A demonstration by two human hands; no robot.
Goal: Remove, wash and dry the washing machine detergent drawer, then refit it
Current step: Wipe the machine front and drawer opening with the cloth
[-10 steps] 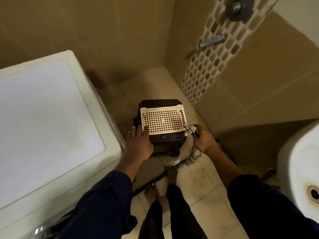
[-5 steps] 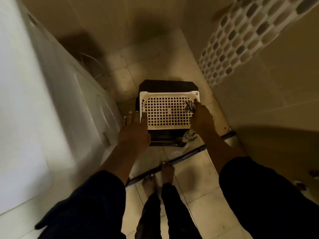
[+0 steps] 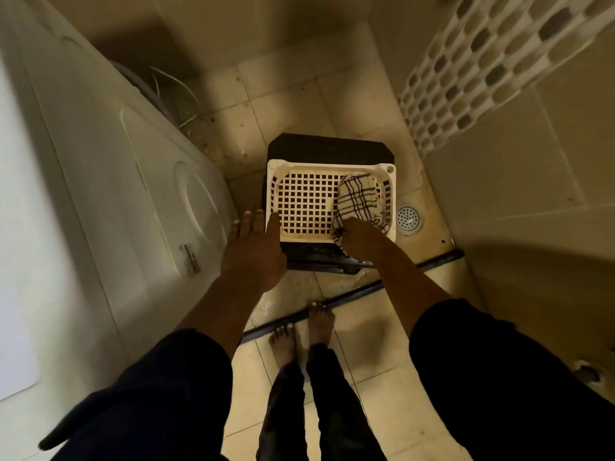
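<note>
Right grip [image 3: 357, 240] clasps checked cloth [image 3: 357, 197] in basket [image 3: 319, 165]; left grip [image 3: 254, 251], fingers straight, touches its rim.

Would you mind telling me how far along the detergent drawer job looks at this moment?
Nothing shows as finished: the drawer itself is not in view. In hand, the right hand grips a checked cloth lying in the cream basket on the dark stool, while the left hand, fingers straight, touches the basket's left rim. Left, as far as I can judge: drying and refitting into the washing machine.
</note>
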